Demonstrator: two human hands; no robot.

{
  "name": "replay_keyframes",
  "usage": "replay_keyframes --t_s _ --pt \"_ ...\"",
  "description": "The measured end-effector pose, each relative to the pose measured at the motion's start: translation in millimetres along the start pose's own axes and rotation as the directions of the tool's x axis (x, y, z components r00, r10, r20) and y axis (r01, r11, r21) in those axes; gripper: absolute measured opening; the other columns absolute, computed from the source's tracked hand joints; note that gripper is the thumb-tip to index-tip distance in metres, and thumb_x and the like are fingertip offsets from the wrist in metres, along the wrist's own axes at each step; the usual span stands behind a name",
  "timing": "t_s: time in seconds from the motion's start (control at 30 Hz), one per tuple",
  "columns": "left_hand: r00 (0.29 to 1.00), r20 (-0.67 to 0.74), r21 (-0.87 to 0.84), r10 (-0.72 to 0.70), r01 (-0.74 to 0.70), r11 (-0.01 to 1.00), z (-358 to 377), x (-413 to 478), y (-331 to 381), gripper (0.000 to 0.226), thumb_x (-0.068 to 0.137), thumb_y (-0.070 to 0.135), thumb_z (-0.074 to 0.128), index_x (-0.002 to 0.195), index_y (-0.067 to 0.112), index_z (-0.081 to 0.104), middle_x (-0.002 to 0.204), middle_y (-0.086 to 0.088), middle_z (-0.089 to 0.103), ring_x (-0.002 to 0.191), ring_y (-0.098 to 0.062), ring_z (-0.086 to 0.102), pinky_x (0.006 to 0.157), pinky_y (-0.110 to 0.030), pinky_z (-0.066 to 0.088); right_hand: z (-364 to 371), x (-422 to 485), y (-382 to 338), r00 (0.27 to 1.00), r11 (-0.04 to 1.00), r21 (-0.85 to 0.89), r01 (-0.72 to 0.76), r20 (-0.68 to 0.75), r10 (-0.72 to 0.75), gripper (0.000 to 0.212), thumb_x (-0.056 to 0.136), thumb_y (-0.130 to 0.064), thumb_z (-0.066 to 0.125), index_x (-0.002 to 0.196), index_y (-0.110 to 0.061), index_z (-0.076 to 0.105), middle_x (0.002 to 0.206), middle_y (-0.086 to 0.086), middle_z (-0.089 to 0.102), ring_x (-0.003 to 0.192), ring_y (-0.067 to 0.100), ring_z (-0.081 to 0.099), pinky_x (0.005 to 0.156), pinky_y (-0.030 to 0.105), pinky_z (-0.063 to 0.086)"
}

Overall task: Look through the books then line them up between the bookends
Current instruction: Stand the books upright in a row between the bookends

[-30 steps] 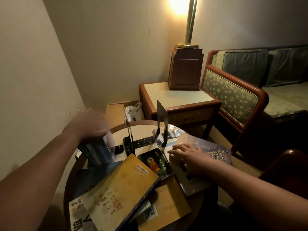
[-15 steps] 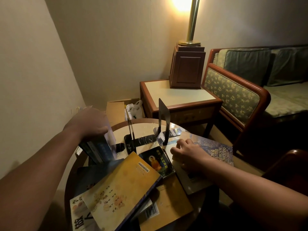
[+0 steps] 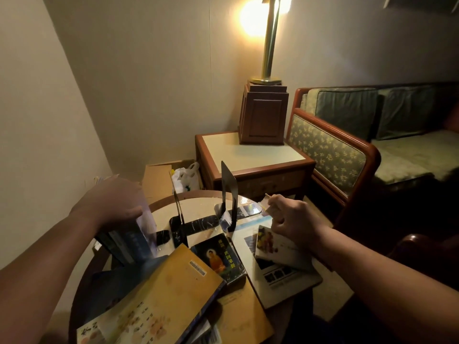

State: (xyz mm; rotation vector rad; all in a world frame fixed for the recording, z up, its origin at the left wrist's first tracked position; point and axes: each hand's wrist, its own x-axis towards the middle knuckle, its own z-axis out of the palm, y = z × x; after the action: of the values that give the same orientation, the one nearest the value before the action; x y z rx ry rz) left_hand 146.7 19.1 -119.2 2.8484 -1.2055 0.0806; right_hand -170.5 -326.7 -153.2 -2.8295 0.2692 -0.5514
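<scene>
**Both hands on books, bookends unfilled**

The left hand [image 3: 111, 202] lies over the top of a row of dark books [image 3: 129, 242]. Its fingers curl over their upper edges and the thumb presses the near side, so it holds them. These books stand on edge and lean, at the left side of the round table [image 3: 159, 203], just outside the left bookend [image 3: 177, 207].

The right hand [image 3: 293, 217] is raised above the table's right side. Its fingers are curled, and the fingertips pinch a thin pale flap [image 3: 264, 203]. The flap is too blurred to tell whether it is a cover or a page. Below that hand lies a small book [image 3: 269, 242] with a flower picture, on top of a large pale book [image 3: 285, 279].

The right bookend [image 3: 228, 192] stands upright and apart from the left one, and no book stands in the gap. In front of the bookends lies a dark book [image 3: 219, 258] with an orange figure on its cover. A yellow book [image 3: 161, 294] lies partly over it, on more books nearer the camera.

Behind the table are a side table [image 3: 250, 157] with a lit lamp [image 3: 269, 45], a sofa [image 3: 327, 150] and a cardboard box [image 3: 156, 177].
</scene>
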Motion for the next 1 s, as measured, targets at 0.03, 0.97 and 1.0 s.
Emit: replay_keyframes --t_s 0.03,0.97,1.0 --pt "1.000 -0.003 0.001 -0.001 0.001 1.000 0 0 0 0.097 0.060 0.081 0.031 0.144 0.034 0.044 0.150 0.001 0.042 0.147 -0.027 0.023 0.107 -0.053 0.036 -5 0 2 0.998 1.000 0.006 -0.023 -0.053 0.023 0.054 0.073 -0.011 0.085 0.121 -0.013 0.061 0.103 0.007 0.073 0.088 0.019 0.072 0.067 0.008 0.048" --pt "0.999 -0.048 -0.018 0.004 -0.005 1.000 6 4 -2 0.096 0.060 0.078 0.032 0.142 0.030 0.050 0.149 -0.001 0.046 0.145 -0.029 0.028 0.104 -0.055 0.039 -27 -33 -12 0.690 0.810 0.542 -0.223 -0.499 0.524 0.043 0.076 -0.013 0.081 0.106 -0.019 0.051 0.122 0.002 0.063 0.098 0.012 0.064 0.064 0.008 0.053" --pt "0.999 -0.048 -0.018 0.005 -0.006 1.000 7 5 -2 0.096 0.060 0.078 0.033 0.141 0.030 0.050 0.149 -0.001 0.046 0.145 -0.029 0.028 0.103 -0.055 0.039 -31 -31 -10 0.718 0.818 0.518 -0.251 -0.467 0.516 0.043 0.076 -0.014 0.081 0.105 -0.020 0.050 0.126 0.000 0.061 0.101 0.012 0.062 0.062 0.005 0.051"
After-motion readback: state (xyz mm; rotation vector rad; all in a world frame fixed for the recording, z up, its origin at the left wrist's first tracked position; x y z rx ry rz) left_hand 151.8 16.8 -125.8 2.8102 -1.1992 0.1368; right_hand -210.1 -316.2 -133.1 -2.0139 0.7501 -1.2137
